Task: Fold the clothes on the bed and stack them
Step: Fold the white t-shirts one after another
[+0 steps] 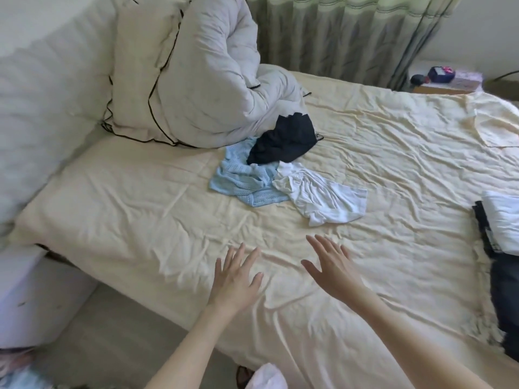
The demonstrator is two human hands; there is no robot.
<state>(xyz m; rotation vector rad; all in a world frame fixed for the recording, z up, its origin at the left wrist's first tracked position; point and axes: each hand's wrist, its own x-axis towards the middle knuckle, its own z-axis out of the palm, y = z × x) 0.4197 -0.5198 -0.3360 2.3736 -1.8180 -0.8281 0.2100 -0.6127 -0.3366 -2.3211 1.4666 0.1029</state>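
Three loose garments lie crumpled together in the middle of the bed [393, 169]: a light blue knit top [241, 178], a dark navy piece [283, 140] partly on top of it, and a white garment [323, 197] to the right. My left hand [236, 279] and my right hand [334, 269] hover with fingers spread over the cream sheet, a short way in front of the pile, holding nothing. At the bed's right edge sits a stack with a folded white item [502, 223] on dark folded clothes [505, 299].
A bunched grey duvet [216, 80] and a cream pillow with black piping [137, 80] stand at the head of the bed, just behind the pile. A padded white headboard runs along the left. Green curtains and a nightstand [446, 80] with small items lie beyond the far side.
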